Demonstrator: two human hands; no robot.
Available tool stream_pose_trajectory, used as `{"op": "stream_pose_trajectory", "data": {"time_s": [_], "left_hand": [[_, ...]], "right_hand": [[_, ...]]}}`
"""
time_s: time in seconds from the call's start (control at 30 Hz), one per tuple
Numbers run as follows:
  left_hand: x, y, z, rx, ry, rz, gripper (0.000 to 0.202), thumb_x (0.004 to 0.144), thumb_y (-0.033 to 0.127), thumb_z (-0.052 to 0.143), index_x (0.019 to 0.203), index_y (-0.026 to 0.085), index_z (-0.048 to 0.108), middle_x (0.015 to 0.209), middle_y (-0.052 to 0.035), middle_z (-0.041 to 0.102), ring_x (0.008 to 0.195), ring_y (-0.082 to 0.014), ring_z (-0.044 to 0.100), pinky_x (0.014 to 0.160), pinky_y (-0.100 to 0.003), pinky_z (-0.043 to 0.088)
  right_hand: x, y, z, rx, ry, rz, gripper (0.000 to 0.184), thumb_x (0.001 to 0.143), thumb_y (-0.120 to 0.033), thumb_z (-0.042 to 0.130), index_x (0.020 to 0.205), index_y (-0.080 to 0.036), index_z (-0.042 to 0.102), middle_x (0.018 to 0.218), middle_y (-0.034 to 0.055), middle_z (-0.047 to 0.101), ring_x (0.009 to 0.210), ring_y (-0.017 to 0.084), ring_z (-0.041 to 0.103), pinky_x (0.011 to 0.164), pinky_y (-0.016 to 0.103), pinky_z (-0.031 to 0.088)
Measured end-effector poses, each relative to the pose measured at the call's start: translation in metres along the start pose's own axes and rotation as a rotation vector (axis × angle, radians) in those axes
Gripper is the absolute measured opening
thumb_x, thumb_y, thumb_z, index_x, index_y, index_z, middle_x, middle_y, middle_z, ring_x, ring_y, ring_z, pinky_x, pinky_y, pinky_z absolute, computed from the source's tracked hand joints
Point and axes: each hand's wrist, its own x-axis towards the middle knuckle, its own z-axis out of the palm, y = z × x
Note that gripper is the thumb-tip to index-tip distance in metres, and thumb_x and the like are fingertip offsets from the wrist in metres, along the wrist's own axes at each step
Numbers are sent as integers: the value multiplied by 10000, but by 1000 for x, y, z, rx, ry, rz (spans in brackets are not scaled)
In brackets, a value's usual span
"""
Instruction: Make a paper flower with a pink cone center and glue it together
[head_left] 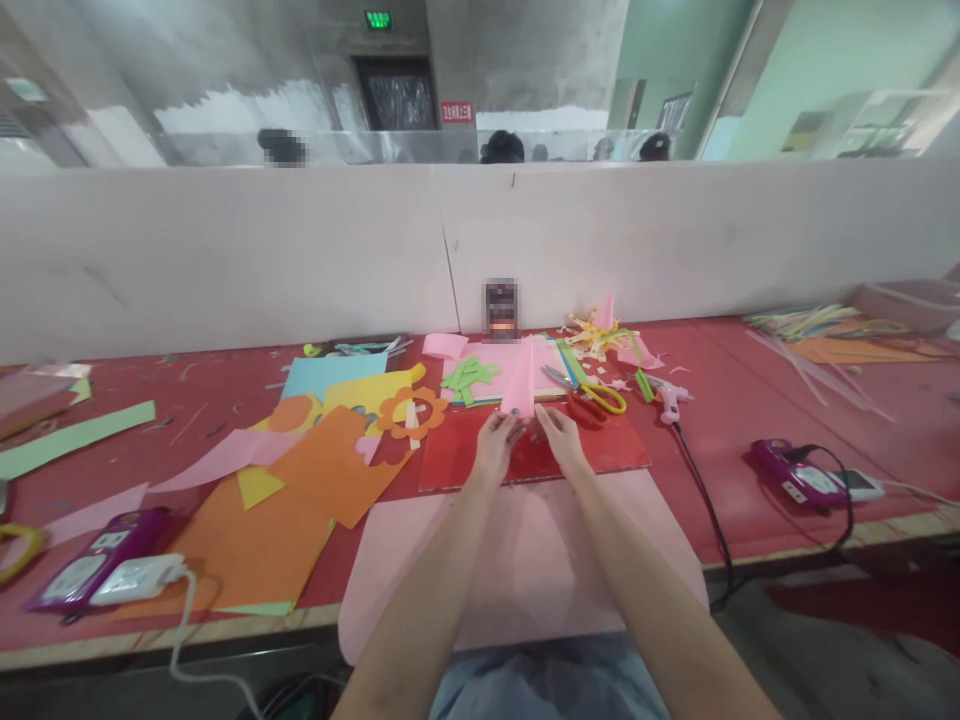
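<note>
Where a red board (457, 455) lies on the worktop (720, 400), the left hand (495, 440) pinches the lower edge of a tapering pink paper (519, 375); the right hand (559, 435) meets its lower right corner, its grip too small to tell. That piece seems shaped but unfinished. Beyond, green strips (469, 378) are already cut and scissors (592, 392) lie free. Farther back, a pink cone (605, 313) looks already formed.
</note>
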Motion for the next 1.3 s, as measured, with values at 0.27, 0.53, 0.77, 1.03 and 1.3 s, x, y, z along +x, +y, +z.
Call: {"op": "stream_pose_trajectory", "data": {"time_s": [0.27,0.53,0.77,1.03,1.3], "left_hand": [[4,-5,3,128,3,67,305,506,318,743,616,148,515,577,33,588,570,-93,585,665,-249,451],[4,-7,3,138,21,97,318,475,329,749,600,148,519,547,45,575,544,-74,550,644,-232,435],[5,-9,3,207,-16,151,282,506,351,728,620,147,569,564,43,570,536,-76,534,623,-231,429],[7,-12,-2,487,19,293,265,587,398,667,562,148,586,513,25,565,507,-92,506,561,-222,401],[-6,-6,-5,575,9,319,229,620,386,652,600,158,640,556,12,610,536,-106,541,588,-222,417]], "right_hand": [[-1,0,-5,-71,-12,-3,367,654,-530,591,616,-167,616,531,-7,588,505,127,524,534,252,415],[2,6,-9,-3,-1,-12,323,618,-486,639,655,-165,633,579,-18,595,492,103,493,526,244,401],[-2,5,-11,-30,10,-29,329,618,-505,629,635,-177,628,528,-27,565,468,110,474,500,248,394],[-8,3,-9,-24,12,-28,312,613,-494,635,645,-184,621,532,-32,558,458,106,461,486,244,388],[-18,-2,-6,77,-4,46,316,635,-494,618,675,-181,645,544,-23,583,458,108,477,488,250,420]]}}
